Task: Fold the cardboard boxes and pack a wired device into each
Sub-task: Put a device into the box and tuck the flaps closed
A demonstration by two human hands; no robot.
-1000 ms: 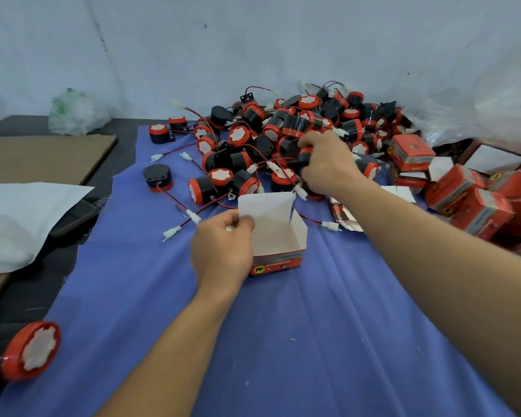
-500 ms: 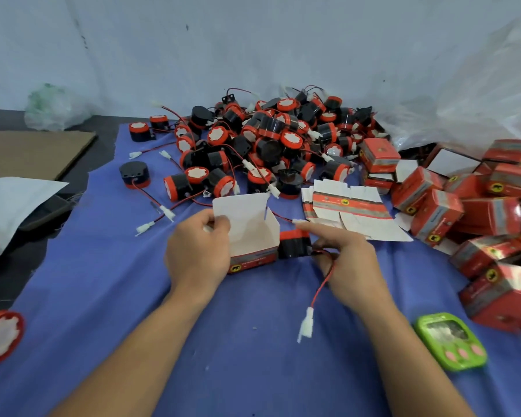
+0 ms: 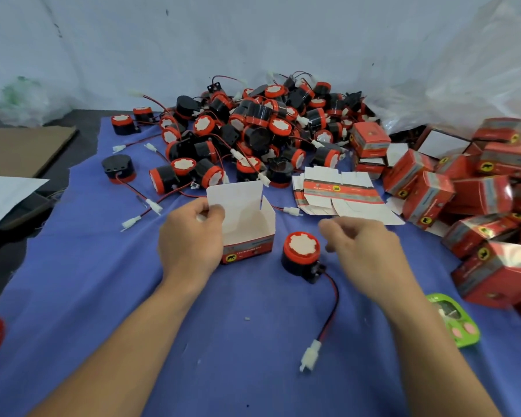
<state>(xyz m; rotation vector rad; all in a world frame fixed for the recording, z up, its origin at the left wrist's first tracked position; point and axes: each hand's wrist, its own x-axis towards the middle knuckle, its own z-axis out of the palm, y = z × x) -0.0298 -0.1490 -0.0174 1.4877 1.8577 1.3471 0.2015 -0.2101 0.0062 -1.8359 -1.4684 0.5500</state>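
1. The left hand [image 3: 190, 236], left of centre frame, pinches the left wall of the open box [image 3: 247, 227] between thumb and curled fingers. This grip keeps the light carton upright on the blue cloth [image 3: 103, 296], with the mouth up and the lid flap raised at the back, so the cavity is clear for loading.
2. The right hand [image 3: 364, 251], right of centre, holds nothing. Its fingers are loosely curled and its outline is blurred. It hovers just beside the device [image 3: 301, 254] without touching it.
3. The device stands between the two hands, just right of the box, with its red-and-white face up.
4. Its wire [image 3: 331, 308] trails toward the lower frame and ends in a white connector [image 3: 310, 355]. Laid out this way, the lead probably has to be gathered before it fits inside.
5. Flat box blanks [image 3: 340, 194] lie behind the right hand, the device pile [image 3: 253, 130] fills the upper centre, and the packed boxes [image 3: 463, 191] are stacked along the right edge. All are near, presumably for short reaches.
6. Status, as judged: this box is folded and the device is not yet inserted.
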